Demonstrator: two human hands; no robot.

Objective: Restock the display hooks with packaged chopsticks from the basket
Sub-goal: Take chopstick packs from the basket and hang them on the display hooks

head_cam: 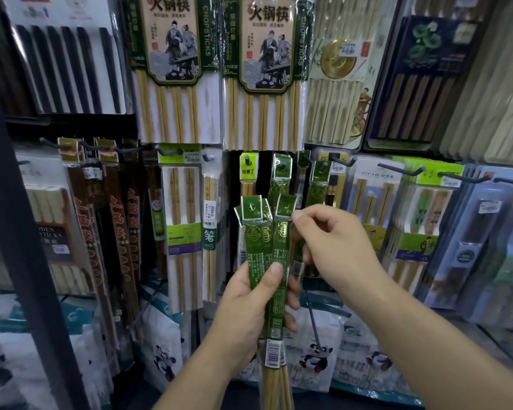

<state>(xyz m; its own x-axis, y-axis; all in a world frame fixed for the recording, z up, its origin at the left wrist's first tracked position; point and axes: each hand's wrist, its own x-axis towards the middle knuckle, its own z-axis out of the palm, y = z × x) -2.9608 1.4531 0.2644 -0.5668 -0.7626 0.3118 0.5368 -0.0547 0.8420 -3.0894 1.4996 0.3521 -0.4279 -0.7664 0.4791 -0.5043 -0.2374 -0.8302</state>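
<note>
A fan of green packs (265, 241) is gripped in the L hand (246, 300). The thumb is pressed across the front and the fingers are curled round the back, w/ bare stick ends hanging below the palm. The right pack (284, 220) of the fan is pinched near its header by the R hand (335, 241). The thumb tip is on the header's edge and the other fingers are curled behind (contact on the far side can't be seen). Just above and beyond the R thumb tip is a hook (283, 166) already carrying matching green packs. A second hook (324, 166), also w/ green stock, lies up and to the right of that thumb. No basket is in view.

Step judged: one pack is being singled out for hanging, and the rest of the fan is not yet hung.

Risks:
- If the L grip is kept tight while the right pack is drawn out, neighbouring packs may be dragged along or creased.
- If that grip is eased too far, the fan may slide down thru the fingers, as most of its length hangs below the palm.
- The hang hole could be covered by the R thumb, so the hook tip may be missed or the thin header torn.
- Packs already hung could be knocked off by the R knuckles on approach.
</note>
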